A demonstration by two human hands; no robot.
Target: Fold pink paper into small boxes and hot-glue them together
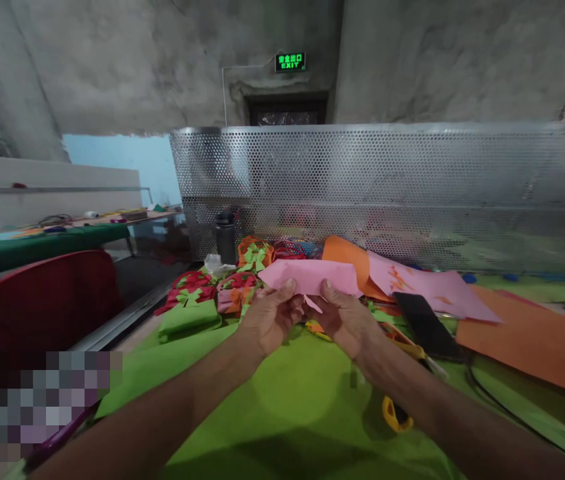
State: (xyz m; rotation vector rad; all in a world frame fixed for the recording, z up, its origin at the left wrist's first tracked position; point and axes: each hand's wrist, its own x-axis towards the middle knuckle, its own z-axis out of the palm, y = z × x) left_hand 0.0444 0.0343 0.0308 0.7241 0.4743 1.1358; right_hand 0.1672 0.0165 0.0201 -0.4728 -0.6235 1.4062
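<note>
A pink sheet [312, 273], which looks like felt or paper, is held up above the green work surface [292, 393]. My left hand [275, 317] grips its lower edge left of the middle, thumb on the near face. On the other side my right hand [342, 317] pinches the same edge with its thumb. A small pink flap hangs down between the two hands. The fingers behind the sheet are partly hidden. Just left of my left hand sit small felt pieces with green bows [191, 298] and a folded green piece [189, 320].
A dark bottle [225, 239] stands behind the bow pieces. To the right lie a black phone [425, 327], orange sheets [532, 340], a pink sheet with orange scraps [422, 287] and a yellow-handled tool [396, 415]. A perforated metal panel [387, 187] closes off the back. A red chair [47, 300] is at left.
</note>
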